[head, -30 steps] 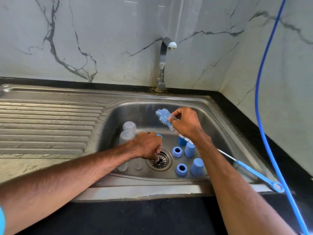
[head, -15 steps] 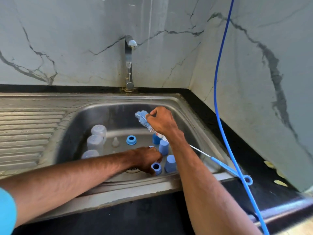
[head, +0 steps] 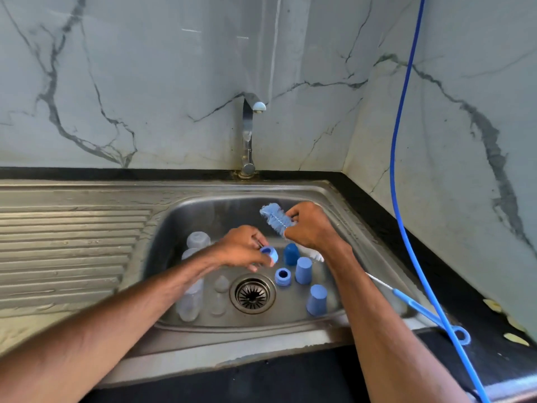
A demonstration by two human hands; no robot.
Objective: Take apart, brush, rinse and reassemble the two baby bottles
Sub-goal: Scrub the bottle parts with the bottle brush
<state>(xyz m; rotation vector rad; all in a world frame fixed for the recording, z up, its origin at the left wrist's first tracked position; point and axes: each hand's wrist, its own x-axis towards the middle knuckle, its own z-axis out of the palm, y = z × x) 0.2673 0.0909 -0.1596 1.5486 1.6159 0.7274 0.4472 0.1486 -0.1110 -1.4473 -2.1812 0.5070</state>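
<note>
While the bottles stand in pieces in the sink, take-apart looks done and brushing is under way; rinse and reassembly are left. Left hand pinches a ring above the drain. Right hand fingers curl round the brush. Caps crowd the basin floor beside the drain, so room is tight. Hose hangs near the right rim.
</note>
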